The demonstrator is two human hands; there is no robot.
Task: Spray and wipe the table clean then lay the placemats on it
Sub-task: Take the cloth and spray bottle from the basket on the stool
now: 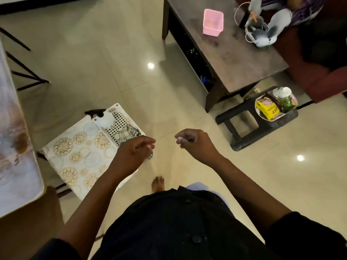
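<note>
Standing over a tiled floor (120, 59), the person holds 2 hands out at waist height, apart from each other.

Item 1, left hand (134, 150): fingers loosely curled, gripping nothing, hovering just above the near-right corner of a white plastic stool (123, 117). A small metallic object shows below its fingertips; what it is cannot be told.

Item 2, right hand (195, 142): fingers loosely curled, holding nothing.

Item 3, placemats (78, 152): patterned sheet with gold medallions, draped over the stool's left half and overhanging its near edge. Probably light, thin and floppy; best pinched at 2 corners or an edge and lifted flat, as the surface may be slick.

Item 4, checked cloth (128, 135): crumpled at the stool's right edge. Soft, light; gather it in a fist.

Item 5, spray bottle (104, 117): at the stool's far corner, black trigger head pointing left. Rigid, likely moderate in weight; grip the neck under the trigger.

Item 6, bench (244, 59): dark, well apart at far right, carrying a pink basket (213, 22) and a grey headset.
</note>
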